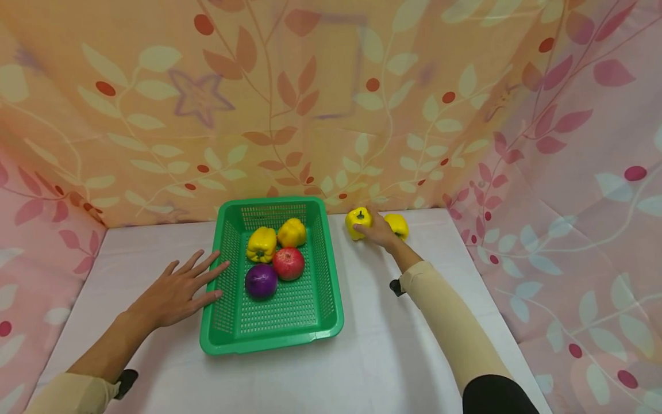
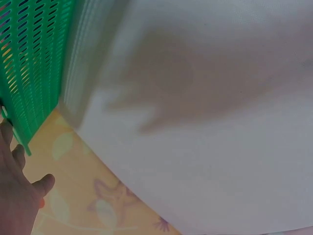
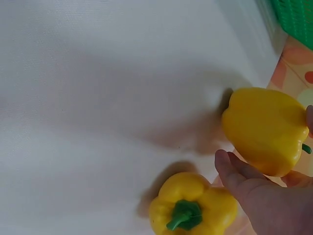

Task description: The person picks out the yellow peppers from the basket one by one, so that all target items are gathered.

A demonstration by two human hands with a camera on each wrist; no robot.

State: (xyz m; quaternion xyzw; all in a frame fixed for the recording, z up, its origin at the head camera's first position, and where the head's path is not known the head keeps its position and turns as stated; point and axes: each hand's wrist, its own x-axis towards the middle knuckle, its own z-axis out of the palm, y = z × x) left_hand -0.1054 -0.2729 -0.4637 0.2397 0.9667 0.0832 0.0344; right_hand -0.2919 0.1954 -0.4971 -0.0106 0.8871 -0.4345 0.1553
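My right hand (image 1: 380, 231) holds a yellow bell pepper (image 1: 358, 223), thumb on its near side, to the right of the green basket (image 1: 323, 339). In the right wrist view that pepper (image 3: 264, 129) lies on its side with fingers about it. A second yellow bell pepper (image 3: 193, 203), stem up, sits beside the hand and is partly hidden by it in the head view. My left hand (image 1: 178, 290) is spread out at the basket's left rim, fingertips reaching over it. The left wrist view shows those fingers (image 2: 18, 155) close to the basket's green wall (image 2: 36, 63).
Inside the basket lie two yellow bell peppers (image 1: 261, 244), a red pomegranate-like fruit (image 1: 288, 263) and a round, glossy purple item (image 1: 261, 281). A white tabletop (image 1: 383, 345) carries everything. Patterned cloth (image 1: 331, 103) rises behind the table and at both sides.
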